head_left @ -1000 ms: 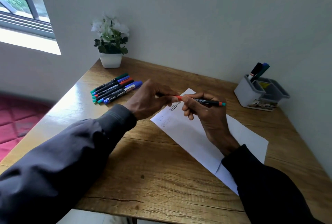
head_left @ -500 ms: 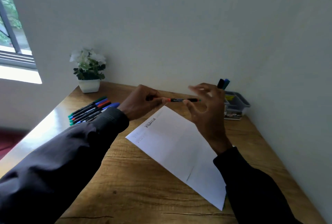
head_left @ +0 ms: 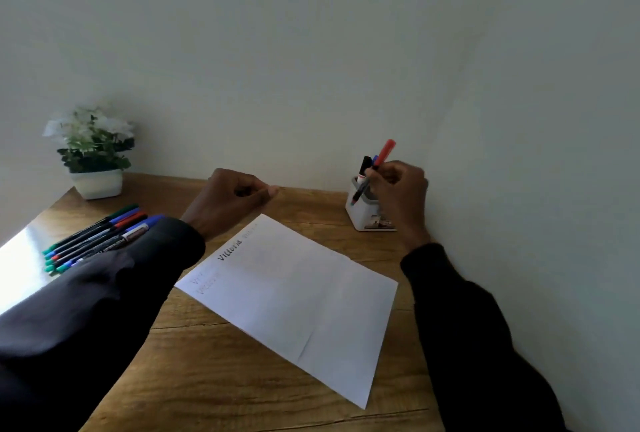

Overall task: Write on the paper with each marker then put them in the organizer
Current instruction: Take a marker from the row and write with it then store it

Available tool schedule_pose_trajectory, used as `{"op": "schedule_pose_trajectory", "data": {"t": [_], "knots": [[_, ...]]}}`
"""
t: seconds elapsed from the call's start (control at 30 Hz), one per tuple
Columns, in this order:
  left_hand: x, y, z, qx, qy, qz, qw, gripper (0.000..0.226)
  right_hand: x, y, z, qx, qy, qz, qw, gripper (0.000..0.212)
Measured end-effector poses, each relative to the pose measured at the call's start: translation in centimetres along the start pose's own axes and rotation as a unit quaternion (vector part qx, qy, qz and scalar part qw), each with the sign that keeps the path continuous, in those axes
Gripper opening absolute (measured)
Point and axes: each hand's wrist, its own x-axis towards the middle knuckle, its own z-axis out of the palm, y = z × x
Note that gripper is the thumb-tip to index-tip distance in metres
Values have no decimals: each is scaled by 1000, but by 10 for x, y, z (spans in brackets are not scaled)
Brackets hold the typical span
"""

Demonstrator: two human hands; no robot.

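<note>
1. Light-brown wooden desk (head_left: 207, 379): set against a pale wall, carries all items below.
2. White rectangular paper sheet (head_left: 311, 293): flat, skewed, mid-desk between the two arms. Writing: one black handwritten word near the far-left edge, approx. "Victoria". Fainter words beside and below it are too pale to read.
3. Left hand (head_left: 225, 199): vs 0.5 s ago, off the marker. Now above the desk just beyond the sheet's far corner, fingers curled in, thumb against forefinger, nothing visible in it.
4. Right hand (head_left: 398, 189): vs 0.5 s ago, gone from over the sheet to the far-right corner. It alone pinches the marker w/ thumb and fingers.
5. White-flowered plant in white pot (head_left: 93, 154): far-left corner.
6. White-and-grey plastic organizer (head_left: 360, 217): far right, near the wall. A black-capped marker (head_left: 364, 165) and a blue-capped marker (head_left: 374, 158) stand in it. Front label unreadable.
7. Row of loose markers (head_left: 97, 237), black barrels w/ green, blue and red caps: desk left, partly under the left sleeve. Barrel print too small to read.
8. Black red-capped marker (head_left: 385, 151): was level between both hands. Now tilted, cap up, teal end down in front of the organizer's near wall, not inside.
</note>
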Motion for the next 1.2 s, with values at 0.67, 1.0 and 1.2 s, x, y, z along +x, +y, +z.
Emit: {"op": "schedule_pose_trajectory", "data": {"t": [0.67,1.0,1.2], "knots": [[-36,-41,-21,18,34,-45,998,15,35,44,27,-108,-45,118,986,21],[-39,-43,-27,22,41,-43,998,15,31,29,21,-97,30,115,988,11],[-42,-42,-34,12,54,-50,997,16,9,2,30,-28,3,65,997,7]]}}
